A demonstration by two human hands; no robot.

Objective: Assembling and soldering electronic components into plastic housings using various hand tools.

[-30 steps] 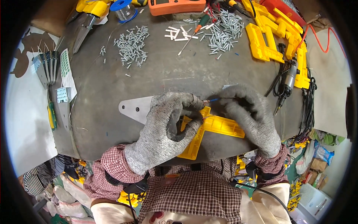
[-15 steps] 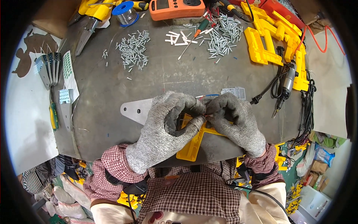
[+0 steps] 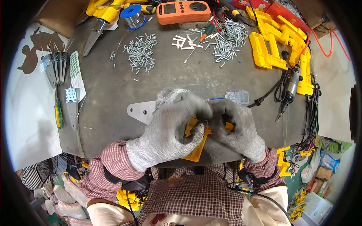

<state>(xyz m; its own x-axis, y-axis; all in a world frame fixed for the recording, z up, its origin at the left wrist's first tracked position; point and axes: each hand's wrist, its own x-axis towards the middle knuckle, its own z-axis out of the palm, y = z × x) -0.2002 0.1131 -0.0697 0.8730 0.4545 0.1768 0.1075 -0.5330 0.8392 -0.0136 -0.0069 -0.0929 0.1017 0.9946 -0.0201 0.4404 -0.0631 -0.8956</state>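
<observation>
My two hands, in grey knit gloves with darker fingers, meet fingertip to fingertip at the middle of the near worktable. The left hand (image 3: 171,126) is bent into a pinch, slightly blurred. Close beside it, my right hand (image 3: 239,128) also has its fingers curled together. Whatever lies between the fingertips is too small and covered to make out. Below both hands is a yellow plastic casing (image 3: 196,152), partly hidden. A blue wire (image 3: 216,98) shows just beyond the fingers. A flat metal plate with holes (image 3: 139,112) sticks out from behind my left hand.
Two heaps of screws (image 3: 141,52) lie farther back, with white strips (image 3: 184,42) and a screwdriver (image 3: 201,39). An orange multimeter (image 3: 183,12) and solder spool (image 3: 132,17) stand behind. Yellow casings (image 3: 264,52) and a power screwdriver (image 3: 290,90) lie right; a clear plastic piece (image 3: 237,97) is nearer.
The whole view has shifted slightly. My left fingers have moved a little, with thumb and forefinger wider apart than before. The hands stay together above the yellow casing.
</observation>
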